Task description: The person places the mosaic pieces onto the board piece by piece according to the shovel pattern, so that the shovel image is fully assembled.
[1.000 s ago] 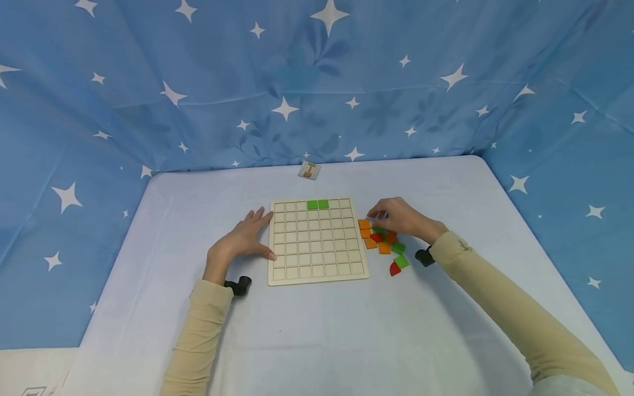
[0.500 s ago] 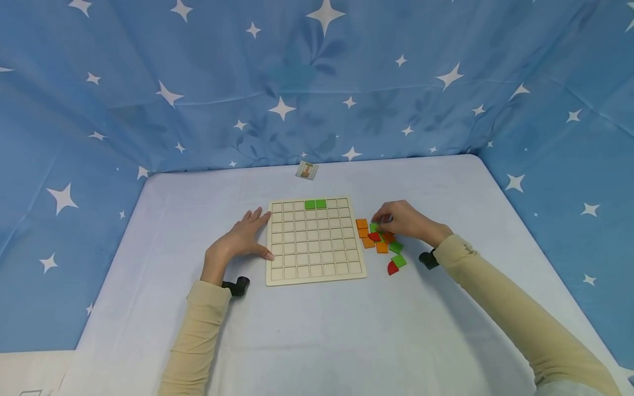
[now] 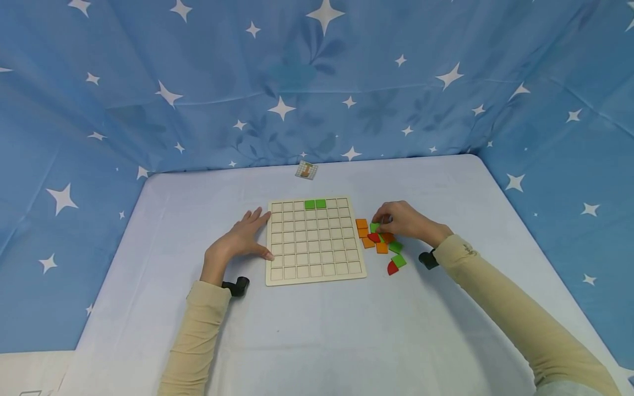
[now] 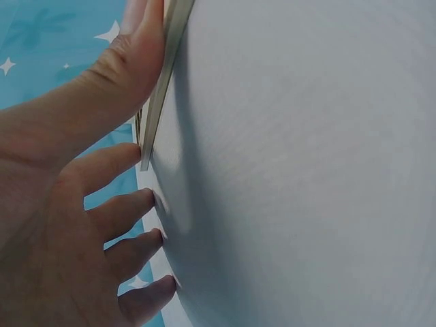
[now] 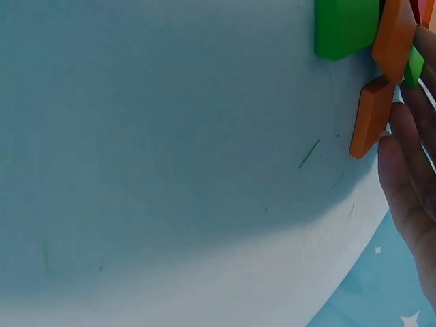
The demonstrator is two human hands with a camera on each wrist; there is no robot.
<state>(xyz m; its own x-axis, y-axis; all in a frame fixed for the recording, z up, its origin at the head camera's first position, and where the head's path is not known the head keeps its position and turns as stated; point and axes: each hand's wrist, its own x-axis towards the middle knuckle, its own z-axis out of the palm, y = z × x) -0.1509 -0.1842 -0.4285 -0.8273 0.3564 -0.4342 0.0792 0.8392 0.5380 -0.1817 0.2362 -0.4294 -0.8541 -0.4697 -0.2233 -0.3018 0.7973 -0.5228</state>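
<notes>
A pale wooden grid board lies on the table, with two green square tiles side by side in its far row. My left hand rests at the board's left edge, fingers spread; in the left wrist view the thumb lies along the board's side. To the right of the board is a loose pile of orange tiles, green tiles and red quarter-round pieces. Over the pile's far side, my right hand pinches a green square tile between thumb and index finger.
A small patterned card lies beyond the board near the table's back edge. A red quarter-round piece and a green tile lie at the pile's near end. A blue star-print curtain stands behind the white table.
My right hand has drawn back slightly to the right, and the green tile at its fingertips shows more fully. The view has shifted a little; my left hand stays at the board's edge.
</notes>
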